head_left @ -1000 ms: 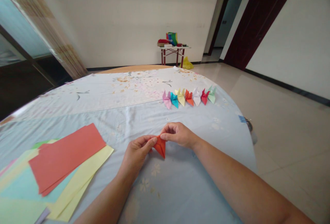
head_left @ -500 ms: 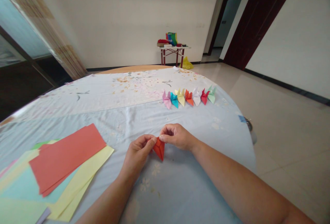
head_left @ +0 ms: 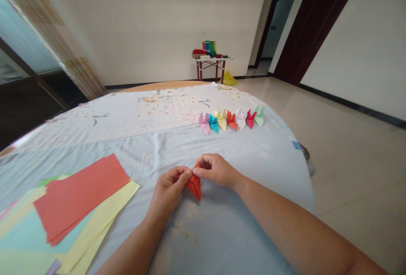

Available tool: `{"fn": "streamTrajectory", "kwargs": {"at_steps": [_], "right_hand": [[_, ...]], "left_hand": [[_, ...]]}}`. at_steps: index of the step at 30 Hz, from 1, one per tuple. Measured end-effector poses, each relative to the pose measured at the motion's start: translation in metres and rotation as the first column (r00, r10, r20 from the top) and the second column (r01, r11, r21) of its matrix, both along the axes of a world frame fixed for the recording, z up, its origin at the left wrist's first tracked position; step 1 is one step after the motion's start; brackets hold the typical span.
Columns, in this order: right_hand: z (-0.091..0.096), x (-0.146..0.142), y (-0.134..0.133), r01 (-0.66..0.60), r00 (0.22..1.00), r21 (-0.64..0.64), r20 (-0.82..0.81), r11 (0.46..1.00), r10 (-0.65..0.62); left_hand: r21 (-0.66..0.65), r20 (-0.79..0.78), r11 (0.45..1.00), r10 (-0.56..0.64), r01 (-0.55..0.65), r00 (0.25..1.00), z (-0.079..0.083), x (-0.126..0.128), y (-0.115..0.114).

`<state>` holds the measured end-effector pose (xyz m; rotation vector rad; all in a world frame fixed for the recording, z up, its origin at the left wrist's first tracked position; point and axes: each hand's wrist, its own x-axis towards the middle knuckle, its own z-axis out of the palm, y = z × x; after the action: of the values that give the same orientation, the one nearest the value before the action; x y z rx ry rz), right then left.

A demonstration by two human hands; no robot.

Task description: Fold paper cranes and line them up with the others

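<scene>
Between my two hands is a small folded piece of orange-red paper (head_left: 194, 187), its pointed end hanging down toward me. My left hand (head_left: 171, 186) pinches its upper left edge between thumb and fingers. From the other side, my right hand (head_left: 216, 169) grips its top edge, thumb against the fingertips. The two thumbs nearly meet, and the fingers hide the upper part of the paper. Beyond my hands a row of folded paper cranes stands on the cloth, among them a pink crane (head_left: 204, 123), an orange crane (head_left: 231, 120) and a light green crane (head_left: 259, 116).
Left of my hands lies a fanned stack of coloured paper, with red sheets (head_left: 84, 197) on top of yellow sheets (head_left: 104, 220). A floral tablecloth (head_left: 152, 148) covers the round table. By the far wall stands a small table (head_left: 213, 60) with a colourful bag (head_left: 209, 48).
My right hand has shifted slightly left, closer to my left thumb. The folded paper has turned a little between my fingers. The cranes and the sheets lie as before.
</scene>
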<state>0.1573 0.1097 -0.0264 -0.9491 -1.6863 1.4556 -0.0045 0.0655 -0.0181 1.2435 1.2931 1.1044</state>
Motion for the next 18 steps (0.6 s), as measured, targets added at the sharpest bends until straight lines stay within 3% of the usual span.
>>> {"fn": "streamTrajectory", "kwargs": {"at_steps": [8, 13, 18], "right_hand": [[0.0013, -0.0006, 0.0018, -0.022, 0.99, -0.116, -0.14, 0.993, 0.006], [-0.0026, 0.0023, 0.0056, -0.036, 0.996, -0.116, -0.085, 0.993, 0.026], [-0.0031, 0.0052, 0.0093, 0.021, 0.994, -0.099, -0.106, 0.995, -0.032]], "left_hand": [[-0.023, 0.012, 1.0, 0.009, -0.008, 1.0, 0.006, 0.001, 0.0007], [-0.06, 0.015, 0.998, 0.017, -0.016, 1.0, 0.0098, 0.0021, 0.0001], [-0.112, 0.044, 0.994, 0.013, -0.008, 0.999, 0.0025, -0.0054, 0.0062]]}}
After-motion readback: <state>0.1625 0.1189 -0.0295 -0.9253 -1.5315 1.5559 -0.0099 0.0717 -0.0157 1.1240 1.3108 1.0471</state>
